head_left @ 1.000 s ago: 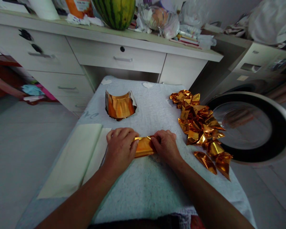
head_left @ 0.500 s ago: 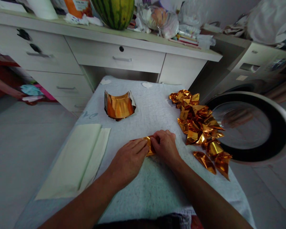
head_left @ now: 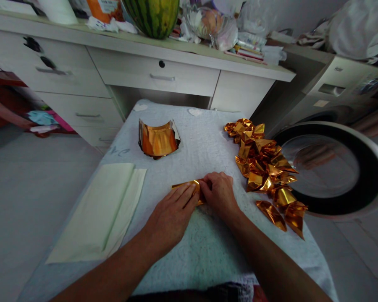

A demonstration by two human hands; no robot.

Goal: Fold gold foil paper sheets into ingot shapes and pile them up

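A strip of folded gold foil paper [head_left: 200, 197] lies on the cloth-covered table in front of me, mostly hidden under my hands. My left hand [head_left: 176, 209] rests flat on it, fingers stretched out and pressing down on its left part. At the right end, my right hand [head_left: 219, 191] has its fingers curled and its thumb against the foil, pinching it. A curved stack of gold foil sheets [head_left: 159, 140] stands farther back on the left. To the right is a heap of folded gold foil pieces [head_left: 261, 161].
Pale yellow paper [head_left: 88, 209] lies at the table's left side. Behind the table [head_left: 201, 138] stands a white drawer cabinet [head_left: 157, 77] bearing a watermelon [head_left: 154, 19] and clutter. A washing machine's open round door [head_left: 370, 167] borders the right edge.
My left hand has shifted slightly to the right and down along the foil, baring more of its upper left edge. My right hand stays nearly in place.
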